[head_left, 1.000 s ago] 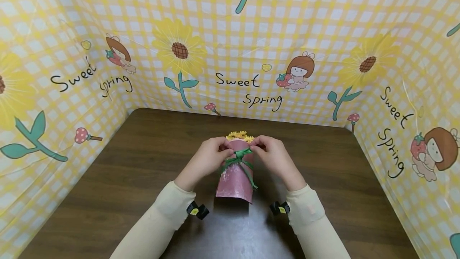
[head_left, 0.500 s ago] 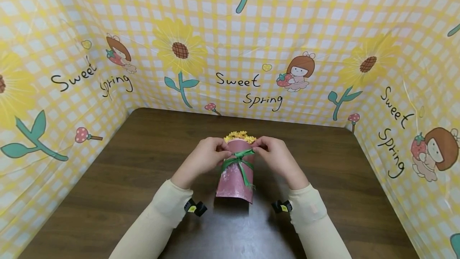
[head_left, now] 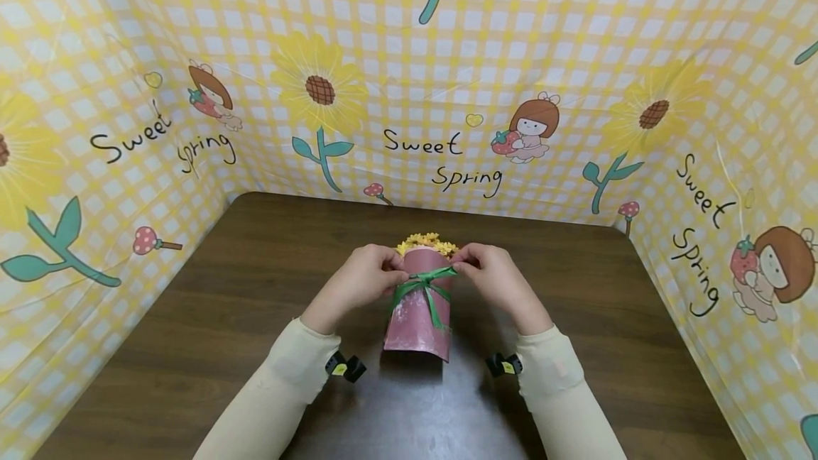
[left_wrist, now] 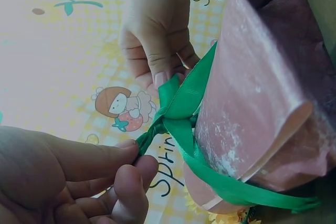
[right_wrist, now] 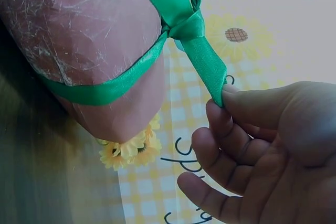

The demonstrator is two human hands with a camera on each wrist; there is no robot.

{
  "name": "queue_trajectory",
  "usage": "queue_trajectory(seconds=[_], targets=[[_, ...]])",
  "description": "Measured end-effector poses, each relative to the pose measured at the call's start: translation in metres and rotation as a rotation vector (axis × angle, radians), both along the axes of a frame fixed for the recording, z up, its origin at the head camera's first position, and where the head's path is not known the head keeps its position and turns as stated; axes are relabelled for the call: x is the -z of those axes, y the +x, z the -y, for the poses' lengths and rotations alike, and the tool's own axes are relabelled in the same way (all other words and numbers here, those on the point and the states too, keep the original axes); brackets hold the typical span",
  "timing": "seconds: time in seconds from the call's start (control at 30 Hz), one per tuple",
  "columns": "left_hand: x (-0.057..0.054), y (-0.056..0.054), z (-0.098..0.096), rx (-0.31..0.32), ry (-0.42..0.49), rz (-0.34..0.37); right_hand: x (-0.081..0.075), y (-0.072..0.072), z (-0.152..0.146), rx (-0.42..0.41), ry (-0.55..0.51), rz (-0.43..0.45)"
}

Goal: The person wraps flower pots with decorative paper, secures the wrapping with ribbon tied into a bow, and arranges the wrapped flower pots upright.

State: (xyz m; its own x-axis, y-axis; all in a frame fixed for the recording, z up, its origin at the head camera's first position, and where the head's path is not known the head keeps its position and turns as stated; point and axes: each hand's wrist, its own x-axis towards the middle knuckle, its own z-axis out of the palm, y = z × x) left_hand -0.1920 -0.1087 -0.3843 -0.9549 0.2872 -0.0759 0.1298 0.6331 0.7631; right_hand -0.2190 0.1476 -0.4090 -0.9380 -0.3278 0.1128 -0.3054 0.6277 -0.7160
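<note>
A bouquet of yellow flowers [head_left: 427, 240] in a pink paper wrap [head_left: 418, 329] lies on the table with its blooms at the far end. Round the wrap runs a green ribbon [head_left: 427, 281], knotted at the front with loops and tails. My left hand [head_left: 369, 272] pinches a bunched loop of the ribbon between thumb and index finger, as the left wrist view shows. On the other side my right hand [right_wrist: 262, 135] pinches a flat ribbon loop between thumb and forefinger, its other fingers loosely bent. The two hands hold the ribbon taut across the knot.
A dark brown wooden table [head_left: 192, 346] lies under the bouquet. Yellow checked cloth [head_left: 409, 77] printed with flowers and figures encloses its back and sides. Black wrist straps with cameras [head_left: 345, 366] sit at both cuffs.
Both hands have drawn slightly apart, the left to the left and the right to the right, stretching the green ribbon. A ribbon tail has swung inward over the wrap.
</note>
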Motion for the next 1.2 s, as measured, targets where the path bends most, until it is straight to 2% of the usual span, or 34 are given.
queue_trajectory(seconds=[1.2], targets=[[0.0027, -0.0051, 0.0103, 0.019, -0.046, 0.063, 0.0063, -0.008, -0.0088, -0.001, 0.081, 0.055]])
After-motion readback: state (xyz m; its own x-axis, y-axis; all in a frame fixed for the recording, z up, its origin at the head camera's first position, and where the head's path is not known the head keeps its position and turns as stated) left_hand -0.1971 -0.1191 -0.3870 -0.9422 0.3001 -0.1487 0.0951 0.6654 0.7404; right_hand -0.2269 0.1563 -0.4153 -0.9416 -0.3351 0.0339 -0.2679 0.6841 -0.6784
